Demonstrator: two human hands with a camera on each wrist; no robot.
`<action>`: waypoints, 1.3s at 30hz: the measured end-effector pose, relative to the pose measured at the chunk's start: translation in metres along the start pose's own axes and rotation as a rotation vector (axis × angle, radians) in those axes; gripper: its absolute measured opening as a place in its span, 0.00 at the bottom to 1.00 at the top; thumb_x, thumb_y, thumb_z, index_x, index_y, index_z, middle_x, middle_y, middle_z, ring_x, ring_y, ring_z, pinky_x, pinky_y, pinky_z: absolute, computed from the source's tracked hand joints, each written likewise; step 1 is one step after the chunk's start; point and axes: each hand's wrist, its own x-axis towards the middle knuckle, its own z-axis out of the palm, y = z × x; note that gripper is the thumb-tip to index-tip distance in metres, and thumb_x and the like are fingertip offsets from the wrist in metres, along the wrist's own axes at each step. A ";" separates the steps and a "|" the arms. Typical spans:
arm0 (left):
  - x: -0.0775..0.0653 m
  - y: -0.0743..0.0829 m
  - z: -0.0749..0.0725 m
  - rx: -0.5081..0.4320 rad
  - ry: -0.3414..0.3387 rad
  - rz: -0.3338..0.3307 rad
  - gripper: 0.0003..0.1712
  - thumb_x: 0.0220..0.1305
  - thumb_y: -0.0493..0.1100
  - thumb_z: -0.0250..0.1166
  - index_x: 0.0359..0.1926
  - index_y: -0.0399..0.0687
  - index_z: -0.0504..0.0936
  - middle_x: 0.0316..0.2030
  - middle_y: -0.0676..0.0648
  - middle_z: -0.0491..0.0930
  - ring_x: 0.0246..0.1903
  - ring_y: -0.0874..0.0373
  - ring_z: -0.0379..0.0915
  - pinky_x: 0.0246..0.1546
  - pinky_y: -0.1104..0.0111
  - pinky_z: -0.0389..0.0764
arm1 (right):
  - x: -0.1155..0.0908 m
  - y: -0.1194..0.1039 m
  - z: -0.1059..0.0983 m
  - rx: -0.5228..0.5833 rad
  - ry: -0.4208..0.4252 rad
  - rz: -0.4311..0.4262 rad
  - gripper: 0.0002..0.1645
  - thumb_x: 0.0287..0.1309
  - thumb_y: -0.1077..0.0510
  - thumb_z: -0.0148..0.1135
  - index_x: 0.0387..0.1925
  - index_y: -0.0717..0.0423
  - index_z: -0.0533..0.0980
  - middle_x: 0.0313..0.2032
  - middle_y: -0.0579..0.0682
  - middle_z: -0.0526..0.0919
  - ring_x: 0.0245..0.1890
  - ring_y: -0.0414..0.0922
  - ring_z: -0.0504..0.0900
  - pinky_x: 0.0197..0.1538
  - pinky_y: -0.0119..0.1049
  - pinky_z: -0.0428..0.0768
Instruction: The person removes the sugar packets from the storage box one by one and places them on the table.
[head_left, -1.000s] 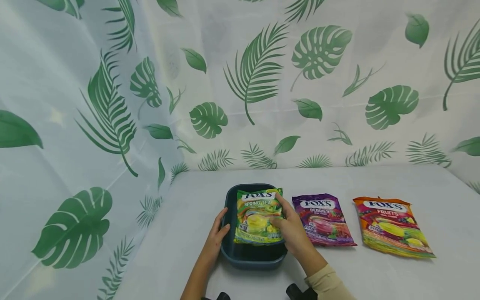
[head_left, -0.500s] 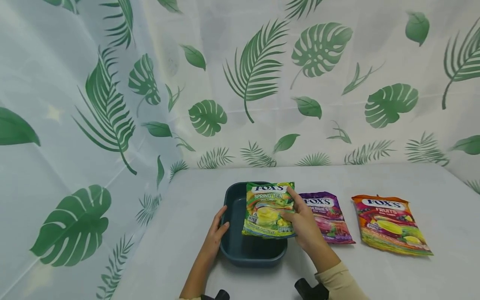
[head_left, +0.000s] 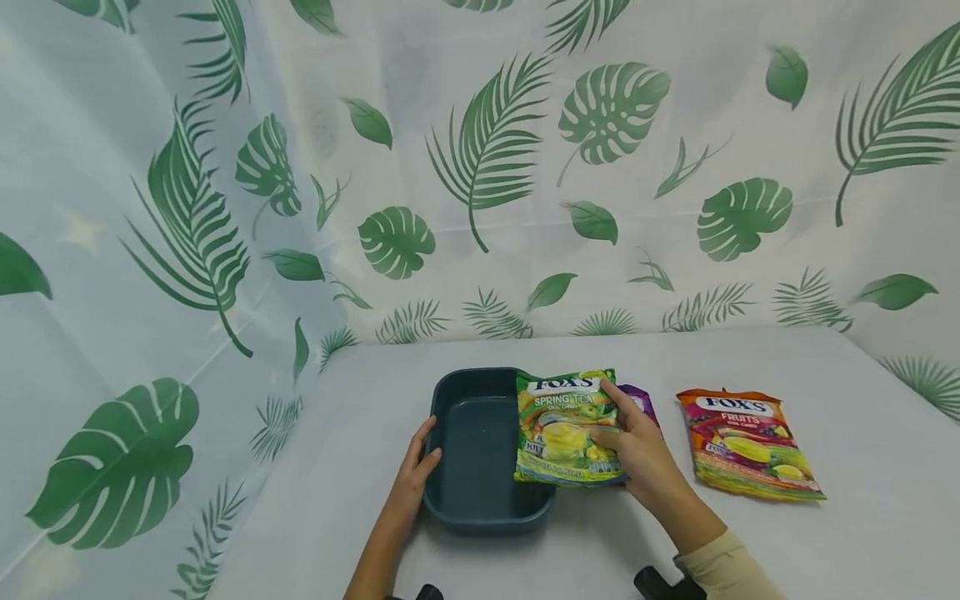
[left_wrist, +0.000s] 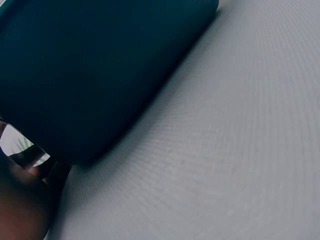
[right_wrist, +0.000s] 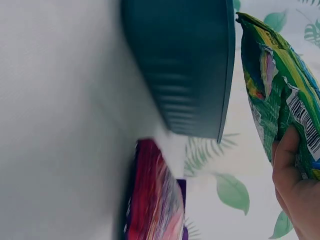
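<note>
My right hand [head_left: 641, 446] grips a green bag of candy [head_left: 562, 429] by its right side, thumb across the printed front; the front reads FOX'S Spring Tea. The bag overlaps the right rim of a dark blue plastic bin [head_left: 442, 500] in the head view. From the right wrist, the raised bag's back [right_wrist: 280, 85] shows its barcode, with the fingers [right_wrist: 287, 160] against it. My left hand [head_left: 411, 479] rests against the bin's left side, fingers and thumb touching the rim. The bin's outer wall [left_wrist: 90, 75] fills much of the left wrist view.
A purple FOX'S candy bag [head_left: 639, 400] lies right of the bin, mostly hidden behind the green bag and right hand. Farther right lies an orange-red FOX'S Fruits bag [head_left: 750, 450]. A leaf-print curtain [head_left: 525, 167] stands behind the white table [head_left: 360, 417].
The green candy bag has moved right in my right hand, from over the bin to across its right rim, now covering most of the purple bag. My left hand stays at the bin.
</note>
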 end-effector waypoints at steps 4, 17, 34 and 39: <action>0.002 0.000 0.000 0.015 0.005 -0.011 0.33 0.71 0.48 0.47 0.73 0.48 0.50 0.75 0.38 0.40 0.74 0.38 0.29 0.68 0.37 0.33 | -0.003 0.005 -0.014 -0.016 0.001 0.012 0.45 0.65 0.69 0.45 0.74 0.38 0.41 0.75 0.55 0.39 0.64 0.53 0.59 0.45 0.20 0.75; 0.008 -0.006 0.002 0.011 0.001 0.000 0.33 0.71 0.49 0.48 0.73 0.48 0.51 0.75 0.38 0.41 0.74 0.37 0.29 0.68 0.37 0.33 | -0.024 0.025 -0.068 -0.006 0.005 0.108 0.47 0.65 0.69 0.45 0.74 0.39 0.36 0.72 0.61 0.43 0.41 0.35 0.78 0.43 0.29 0.81; 0.016 -0.008 0.004 -0.012 -0.017 0.001 0.32 0.72 0.47 0.46 0.73 0.46 0.50 0.75 0.37 0.39 0.73 0.37 0.27 0.68 0.37 0.32 | -0.061 0.055 -0.129 -0.391 -0.021 0.243 0.48 0.65 0.60 0.51 0.73 0.59 0.33 0.69 0.75 0.34 0.65 0.75 0.51 0.61 0.64 0.65; 0.016 -0.009 0.001 -0.017 -0.021 -0.003 0.33 0.72 0.47 0.45 0.73 0.45 0.48 0.75 0.37 0.38 0.73 0.37 0.26 0.68 0.37 0.31 | -0.063 0.067 -0.141 -0.352 -0.034 0.268 0.49 0.63 0.61 0.53 0.72 0.63 0.34 0.66 0.79 0.43 0.56 0.63 0.73 0.53 0.52 0.77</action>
